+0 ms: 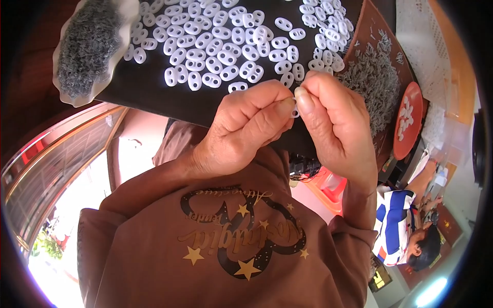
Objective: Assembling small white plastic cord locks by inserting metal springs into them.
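Note:
In front of my chest, just over the near edge of the dark table (pixel 154 105), my hands meet. My left hand (pixel 246 115) is closed, pinching a small white oval plastic piece with holes (pixel 295 113) between thumb and forefinger. Against the upper end of that piece, my right hand (pixel 339 118) is also closed, thumb pressed to forefinger; whatever is between those tips is hidden. Beyond my hands lie many loose white two-hole plastic ovals (pixel 213 64), some touching or overlapping. Another cluster of them (pixel 328 31) spreads toward the far right.
A scalloped white dish (pixel 125 36) heaped with small grey pieces (pixel 87 51) stands at the far left. More grey pieces (pixel 372 82) pile on a brown board (pixel 367 25) at right. Beside it, an orange-red plate (pixel 415 97) holds white bits. A person (pixel 398 223) is farther right.

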`<control>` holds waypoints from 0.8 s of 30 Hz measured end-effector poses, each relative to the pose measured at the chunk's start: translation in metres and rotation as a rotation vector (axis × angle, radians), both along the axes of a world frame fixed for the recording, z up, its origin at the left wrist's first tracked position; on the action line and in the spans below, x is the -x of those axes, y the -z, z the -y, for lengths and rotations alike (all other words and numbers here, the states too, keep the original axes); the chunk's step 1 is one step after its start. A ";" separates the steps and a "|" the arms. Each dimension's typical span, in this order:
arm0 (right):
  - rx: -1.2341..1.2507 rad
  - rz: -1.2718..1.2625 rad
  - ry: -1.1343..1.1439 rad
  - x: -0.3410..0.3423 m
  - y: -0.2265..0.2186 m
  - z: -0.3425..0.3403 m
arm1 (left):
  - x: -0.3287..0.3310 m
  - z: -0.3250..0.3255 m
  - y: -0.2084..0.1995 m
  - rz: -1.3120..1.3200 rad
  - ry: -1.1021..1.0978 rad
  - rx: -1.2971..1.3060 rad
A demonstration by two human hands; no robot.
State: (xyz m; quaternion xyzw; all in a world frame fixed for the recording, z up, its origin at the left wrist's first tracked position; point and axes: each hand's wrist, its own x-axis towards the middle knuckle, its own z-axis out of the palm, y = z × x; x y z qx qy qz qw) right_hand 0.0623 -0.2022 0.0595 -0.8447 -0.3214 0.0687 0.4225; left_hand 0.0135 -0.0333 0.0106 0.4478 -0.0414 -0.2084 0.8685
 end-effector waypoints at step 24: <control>0.527 0.329 0.077 -0.096 0.011 -0.015 | -0.005 -0.026 0.003 0.289 -0.117 -0.224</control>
